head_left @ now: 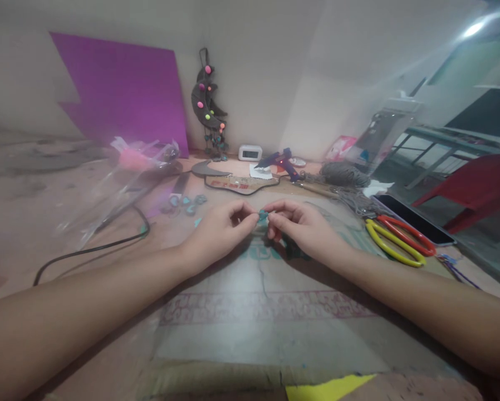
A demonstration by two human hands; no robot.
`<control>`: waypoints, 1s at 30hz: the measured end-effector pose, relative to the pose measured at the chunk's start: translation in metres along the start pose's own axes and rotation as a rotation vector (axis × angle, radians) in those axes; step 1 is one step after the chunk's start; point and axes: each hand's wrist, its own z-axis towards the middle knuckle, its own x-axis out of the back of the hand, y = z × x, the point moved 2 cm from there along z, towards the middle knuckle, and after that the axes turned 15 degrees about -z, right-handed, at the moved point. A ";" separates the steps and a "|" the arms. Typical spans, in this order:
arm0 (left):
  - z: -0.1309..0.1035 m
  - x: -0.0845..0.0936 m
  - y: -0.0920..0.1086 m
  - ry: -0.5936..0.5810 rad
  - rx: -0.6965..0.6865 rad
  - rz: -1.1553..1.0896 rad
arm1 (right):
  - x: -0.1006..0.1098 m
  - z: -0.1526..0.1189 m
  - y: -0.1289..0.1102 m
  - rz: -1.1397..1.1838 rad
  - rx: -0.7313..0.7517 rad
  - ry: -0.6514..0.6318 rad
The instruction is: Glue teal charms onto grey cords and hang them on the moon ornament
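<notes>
A small teal piece [263, 214] is pinched between the fingertips of both hands above the middle of the work surface. My left hand [225, 225] grips it from the left with thumb and forefinger. From the right, my right hand [302, 225] holds its other side, the remaining fingers curled beneath. The piece is too small to make out in detail. Several small heart-like teal and grey pieces [186, 201] lie beyond my left hand. Under both hands is a translucent sheet [270, 340] with a reddish printed border.
Red and yellow-handled scissors [396, 242] and a phone [415, 220] lie at the right. A glue gun [281, 161], grey yarn [345, 174] and white clock [250, 153] stand behind. Clear plastic wrapping [125, 184] and a black cable [91, 249] are at the left.
</notes>
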 end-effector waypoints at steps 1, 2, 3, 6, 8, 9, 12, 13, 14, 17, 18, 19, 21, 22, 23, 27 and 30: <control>0.000 0.000 0.001 0.003 0.000 0.000 | 0.000 0.001 0.001 0.027 -0.004 -0.005; 0.000 0.000 0.001 0.007 0.003 0.001 | -0.001 0.001 0.002 0.051 -0.007 -0.014; 0.000 0.000 0.002 0.013 0.005 0.003 | -0.002 0.001 0.003 0.072 -0.011 -0.026; -0.001 0.000 0.003 0.014 0.006 0.004 | -0.004 0.001 0.005 0.119 -0.028 -0.050; -0.001 0.000 0.003 0.002 -0.002 0.004 | -0.005 0.001 0.004 0.135 -0.034 -0.046; -0.001 0.000 0.003 -0.006 -0.007 0.000 | -0.005 0.000 0.003 0.136 -0.034 -0.040; -0.002 -0.001 0.003 -0.044 -0.026 -0.034 | -0.003 0.000 0.001 0.106 -0.033 -0.011; -0.002 -0.001 0.003 -0.062 -0.031 -0.046 | -0.001 0.000 0.000 0.084 -0.033 0.000; -0.002 -0.001 0.003 -0.081 -0.033 -0.054 | 0.000 0.000 0.000 0.055 -0.033 0.010; -0.002 -0.001 0.001 -0.098 -0.032 -0.042 | 0.004 0.001 -0.001 -0.075 -0.028 0.020; -0.002 0.000 0.001 -0.087 -0.035 -0.031 | 0.005 0.001 -0.001 -0.120 -0.026 0.018; -0.002 0.000 0.000 -0.072 -0.041 -0.021 | 0.005 0.001 -0.001 -0.159 -0.026 0.011; -0.002 0.001 0.000 -0.051 -0.053 -0.009 | 0.004 0.000 -0.001 -0.218 -0.025 -0.005; -0.002 0.001 -0.001 -0.051 -0.057 -0.007 | 0.004 -0.001 -0.001 -0.239 -0.018 -0.011; -0.002 0.001 -0.001 -0.054 -0.056 -0.005 | 0.003 -0.002 -0.001 -0.256 -0.008 -0.015; -0.002 0.000 -0.004 -0.060 -0.028 0.002 | 0.003 -0.003 -0.001 -0.298 0.034 -0.007; -0.001 0.000 -0.004 -0.051 -0.002 0.000 | 0.004 -0.003 0.001 -0.277 0.055 0.005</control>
